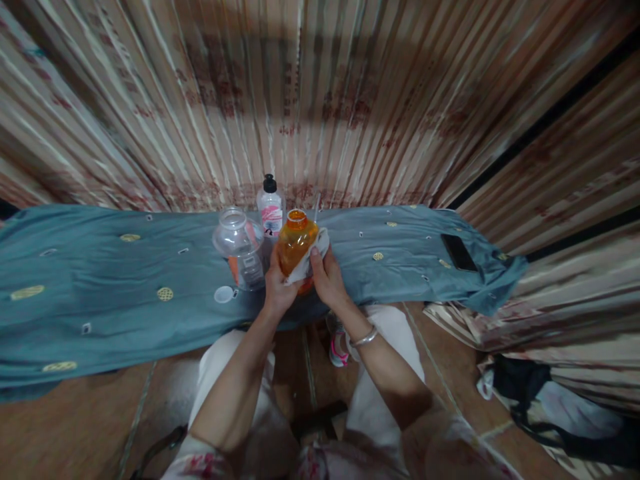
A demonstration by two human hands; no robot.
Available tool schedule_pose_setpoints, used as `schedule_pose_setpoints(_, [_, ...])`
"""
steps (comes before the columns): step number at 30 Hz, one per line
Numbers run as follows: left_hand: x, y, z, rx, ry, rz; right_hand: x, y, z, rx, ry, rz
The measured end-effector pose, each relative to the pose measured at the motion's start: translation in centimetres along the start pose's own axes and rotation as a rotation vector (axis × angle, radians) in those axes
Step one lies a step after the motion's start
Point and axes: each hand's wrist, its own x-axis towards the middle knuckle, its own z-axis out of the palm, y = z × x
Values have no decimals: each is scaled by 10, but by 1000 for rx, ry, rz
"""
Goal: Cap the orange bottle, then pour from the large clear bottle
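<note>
Plainly, the amber bottle [295,241] sits in the middle of what I see from my distant seat: upright or nearly so, its long axis running up from the front edge side of the worktop [125,267], its uncapped mouth toward the far edge. The left hand [278,285] grasps its left flank, while the right hand [327,275] clasps a white cloth [301,269] against the right and front of it, thumb on top. I judge neither one nearer, since the bottle lies directly between them. Its base is hidden, so I cannot tell whether it rests on the worktop or is lifted. Just beside it on the left stands a clear jar [237,237], with a white disc [223,294] nearer the front edge. Behind, toward the far edge, I find a black-capped bottle [271,212]. Well apart, a phone [459,253] lies near the right end.
</note>
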Motion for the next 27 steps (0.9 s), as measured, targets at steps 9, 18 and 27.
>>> schedule_pose_setpoints(9, [2, -1, -1, -35, -16, -51, 49, 7, -1, 48, -104, 106])
schedule_pose_setpoints(18, [5, -3, -3, 29, 61, -62, 10, 45, 7, 46, -37, 262])
schedule_pose_setpoints(27, [-3, 4, 7, 84, 21, -46, 14, 11, 6, 69, 54, 146])
